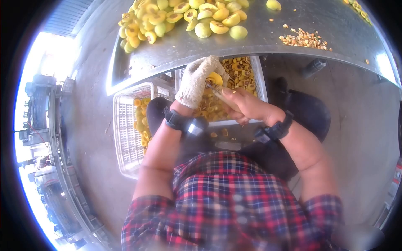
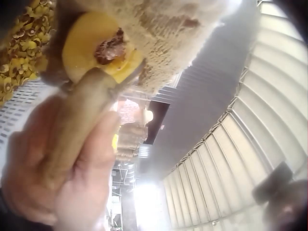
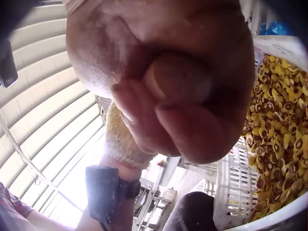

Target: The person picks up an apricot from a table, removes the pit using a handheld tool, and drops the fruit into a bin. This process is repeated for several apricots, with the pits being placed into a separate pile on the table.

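A knitted white glove covers my left hand (image 1: 194, 83), which holds a yellow peach half (image 2: 82, 45) with its cut face toward the other hand. A rough brown stone (image 2: 109, 50) sits in the flesh. My right hand (image 1: 250, 104) is bare, its fingers curled around the wooden handle (image 2: 77, 120) of a small tool. The tool's far end meets the peach half beside the stone; its tip is mostly hidden. In the right wrist view, the handle's rounded butt (image 3: 175, 79) shows among the curled fingers. Both hands are over a crate, just before the table edge.
Halved yellow-green peaches (image 1: 203, 29) are heaped on the metal table (image 1: 251, 44), with a scatter of brown stone pieces (image 1: 307, 39) farther right. Below the hands, a white crate (image 1: 260, 79) holds many small yellow-brown scraps. Another white crate (image 1: 125, 142) on the left contains yellow pieces.
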Action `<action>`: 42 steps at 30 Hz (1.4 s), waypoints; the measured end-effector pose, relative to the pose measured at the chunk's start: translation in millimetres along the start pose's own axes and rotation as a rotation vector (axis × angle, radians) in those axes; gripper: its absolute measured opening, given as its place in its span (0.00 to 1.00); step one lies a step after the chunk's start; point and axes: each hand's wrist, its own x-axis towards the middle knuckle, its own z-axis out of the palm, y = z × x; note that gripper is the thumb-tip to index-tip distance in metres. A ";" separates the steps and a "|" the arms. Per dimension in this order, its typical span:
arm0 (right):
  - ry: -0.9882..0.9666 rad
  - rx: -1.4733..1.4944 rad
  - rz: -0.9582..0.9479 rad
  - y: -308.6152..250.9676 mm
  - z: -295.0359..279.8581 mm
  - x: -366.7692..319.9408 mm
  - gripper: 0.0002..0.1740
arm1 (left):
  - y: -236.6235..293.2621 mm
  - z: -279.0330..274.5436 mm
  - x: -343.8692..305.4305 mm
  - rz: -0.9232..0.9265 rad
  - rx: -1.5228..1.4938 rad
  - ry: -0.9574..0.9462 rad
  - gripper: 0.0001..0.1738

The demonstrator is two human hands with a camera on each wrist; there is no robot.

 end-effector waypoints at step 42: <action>0.318 -0.463 -0.320 -2.2 -11.9 5.1 0.25 | -0.9 16.7 2.7 -0.047 -0.605 0.318 0.20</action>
